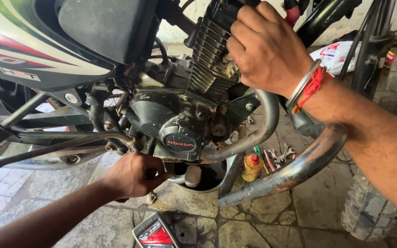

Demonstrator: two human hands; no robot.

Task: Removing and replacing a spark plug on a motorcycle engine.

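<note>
I look down at a motorcycle engine point(180, 115), black and grimy, with a finned cylinder point(210, 55) above it. My right hand point(265, 48) is closed against the cylinder's fins at the top; a metal bangle and red thread circle its wrist. My left hand point(134, 177) reaches under the engine's lower left side, fingers curled around something hidden beneath the casing. A pan of dark oil point(207, 177) sits on the ground right under the engine. The exhaust pipe point(258, 133) curves down in front of the engine.
A rusty crash guard bar point(299, 165) crosses at right. A small yellow bottle with a red cap point(252, 166) and loose spanners point(281, 154) lie on the stone floor. A black and red oil can point(155, 233) lies near the bottom edge. The front tyre point(368, 211) stands at right.
</note>
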